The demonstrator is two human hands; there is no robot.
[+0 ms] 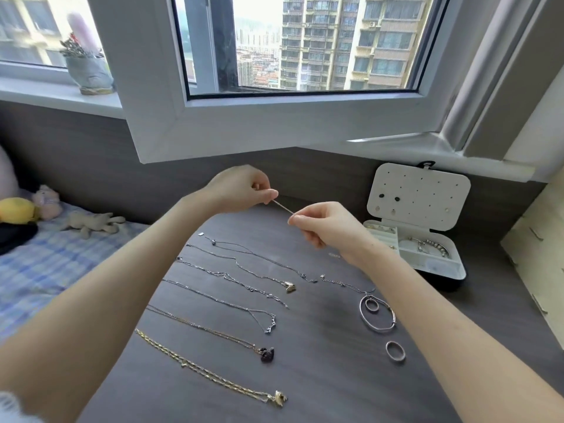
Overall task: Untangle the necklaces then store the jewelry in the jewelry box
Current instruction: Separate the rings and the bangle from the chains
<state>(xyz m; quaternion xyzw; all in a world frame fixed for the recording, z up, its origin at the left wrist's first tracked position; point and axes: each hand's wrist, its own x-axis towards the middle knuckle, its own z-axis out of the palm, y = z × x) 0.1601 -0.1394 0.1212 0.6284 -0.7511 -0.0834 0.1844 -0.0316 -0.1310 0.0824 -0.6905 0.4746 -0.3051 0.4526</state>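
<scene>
Chain stretches taut at mid-frame: your left grip pinches one end and your right grip pinches the other, above the counter. Necklaces lie in rows at lower centre. At right, the jewelry box stands open on the counter.

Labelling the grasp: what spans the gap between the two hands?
A thin silver chain, taut, pinched by left hand and right hand. Seen in the head view.
</scene>
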